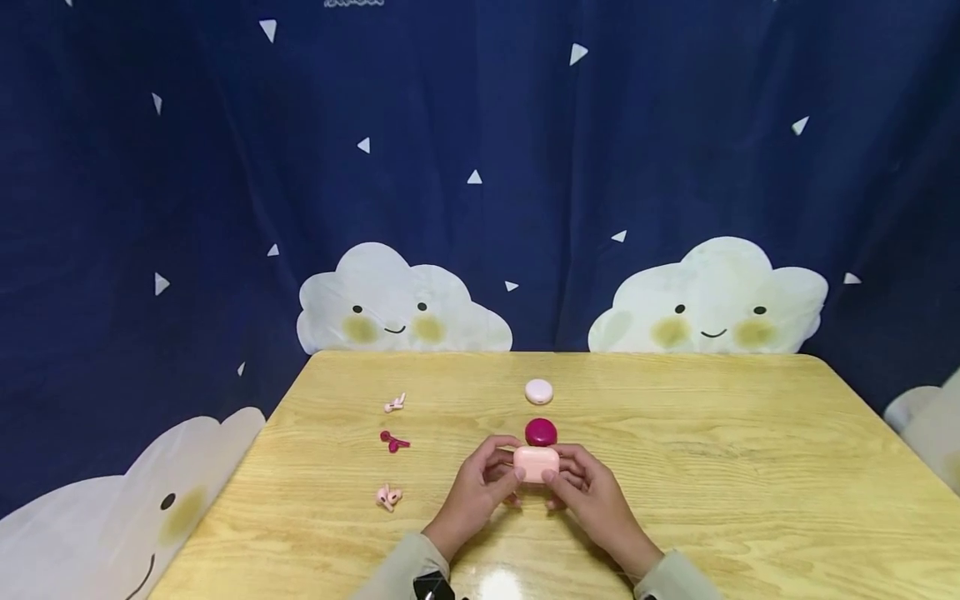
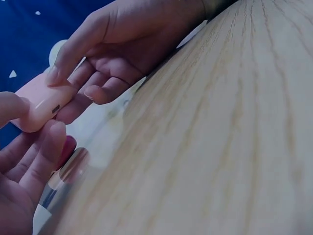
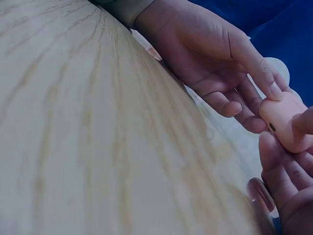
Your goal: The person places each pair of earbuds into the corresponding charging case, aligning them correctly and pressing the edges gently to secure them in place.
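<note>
The pink case [image 1: 536,463] sits low over the wooden surface [image 1: 712,467], near the front edge and about midway across, held between both hands. The left hand [image 1: 480,483] has its grip closed on the case's left end: thumb on top, fingers curled beneath. The right hand [image 1: 588,492] does the same at the right end, pinching the case between thumb and fingers. In the left wrist view the case [image 2: 41,103] shows a small dark mark on its face, with the right hand [image 2: 122,44] reaching onto it from above and the left hand's fingers [image 2: 41,152] under it. In the right wrist view the case [image 3: 288,122] is pinched between the left hand [image 3: 215,54] and the right hand's fingers [image 3: 283,181].

Just behind the case lies a magenta case [image 1: 541,432], round and closed; whether the two touch cannot be told. Further back, apart from it, lies a pale round case [image 1: 538,391]. To the left, well apart from the hands, three pairs of earbuds lie in a column: pale pink earbuds [image 1: 394,404] at the back, magenta earbuds [image 1: 393,440] in the middle, pink earbuds [image 1: 388,497] nearest the front. A dark blue curtain [image 1: 480,167] with white triangles and smiling clouds hangs behind.
</note>
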A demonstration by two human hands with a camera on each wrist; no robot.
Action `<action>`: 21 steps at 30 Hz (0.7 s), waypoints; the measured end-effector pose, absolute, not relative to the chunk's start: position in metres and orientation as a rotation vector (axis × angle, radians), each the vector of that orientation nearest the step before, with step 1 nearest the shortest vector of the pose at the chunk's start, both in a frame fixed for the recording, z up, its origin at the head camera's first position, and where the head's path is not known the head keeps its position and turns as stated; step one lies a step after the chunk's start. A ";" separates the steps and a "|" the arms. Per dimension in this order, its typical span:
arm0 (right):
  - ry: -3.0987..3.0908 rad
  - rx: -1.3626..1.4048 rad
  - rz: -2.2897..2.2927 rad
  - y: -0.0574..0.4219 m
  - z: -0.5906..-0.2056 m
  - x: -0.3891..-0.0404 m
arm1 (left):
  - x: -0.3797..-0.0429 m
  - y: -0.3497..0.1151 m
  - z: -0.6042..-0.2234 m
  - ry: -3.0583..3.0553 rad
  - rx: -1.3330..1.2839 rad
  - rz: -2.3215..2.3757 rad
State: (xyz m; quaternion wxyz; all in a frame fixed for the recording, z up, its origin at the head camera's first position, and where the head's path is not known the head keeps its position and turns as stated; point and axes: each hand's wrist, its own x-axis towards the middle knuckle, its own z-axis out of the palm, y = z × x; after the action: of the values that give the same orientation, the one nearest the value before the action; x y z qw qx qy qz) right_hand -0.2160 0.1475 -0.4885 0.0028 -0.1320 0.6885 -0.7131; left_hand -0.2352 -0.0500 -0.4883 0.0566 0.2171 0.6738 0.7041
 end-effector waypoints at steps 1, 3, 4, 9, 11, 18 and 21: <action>2.135 -0.428 -2.256 0.148 -0.488 -0.216 | -0.235 -0.050 -0.487 2.041 0.653 2.138; 2.098 -0.479 -2.285 0.149 -0.487 -0.216 | -0.236 -0.051 -0.486 2.033 0.634 2.149; 2.083 -0.515 -2.296 0.149 -0.487 -0.216 | -0.236 -0.051 -0.486 2.029 0.621 2.152; 2.040 -0.607 -2.332 0.149 -0.487 -0.215 | -0.237 -0.052 -0.486 1.988 0.579 2.185; 2.046 -0.590 -2.334 0.150 -0.487 -0.214 | -0.237 -0.051 -0.486 1.967 0.571 2.199; 2.059 -0.582 -2.303 0.150 -0.488 -0.212 | -0.234 -0.051 -0.488 1.939 0.583 2.223; 2.053 -0.621 -2.301 0.151 -0.488 -0.213 | -0.235 -0.050 -0.488 1.966 0.625 2.231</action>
State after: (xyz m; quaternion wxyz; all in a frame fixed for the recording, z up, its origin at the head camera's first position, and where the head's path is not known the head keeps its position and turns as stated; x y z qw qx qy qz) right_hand -0.2135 0.1508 -0.4884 -0.0020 -0.1974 0.6528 -0.7314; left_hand -0.2351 -0.0496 -0.4877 0.0512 0.2054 0.6462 0.7332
